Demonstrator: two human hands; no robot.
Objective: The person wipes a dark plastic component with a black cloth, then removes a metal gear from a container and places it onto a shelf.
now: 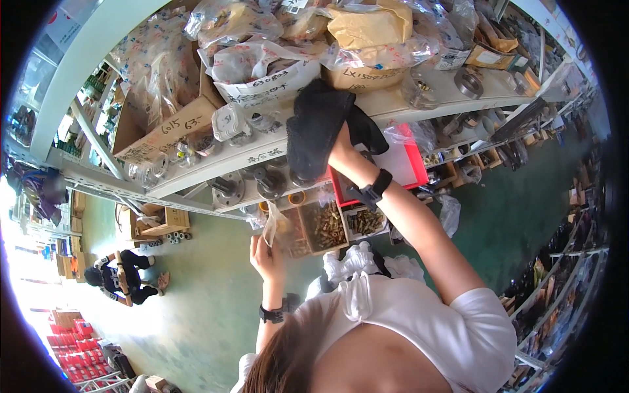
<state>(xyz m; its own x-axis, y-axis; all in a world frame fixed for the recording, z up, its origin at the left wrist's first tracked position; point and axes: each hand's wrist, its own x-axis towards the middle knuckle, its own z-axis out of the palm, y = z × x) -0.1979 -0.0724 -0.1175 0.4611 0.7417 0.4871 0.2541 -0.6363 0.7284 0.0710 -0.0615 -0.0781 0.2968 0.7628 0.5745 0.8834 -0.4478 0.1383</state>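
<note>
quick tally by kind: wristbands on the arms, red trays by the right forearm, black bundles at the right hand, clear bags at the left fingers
Wristbands: 2
Red tray: 1
Black bundle: 1
Clear bag: 1
Total: 5

Boxes (173,134) stood on the upper shelf (209,171), bags (246,60) in them. The cloth (314,131) at the right hand (341,148) was before that shelf; below, the bag (274,224) in the left hand (267,263) was by the left end of a tray (325,251) of fittings (329,226).
</note>
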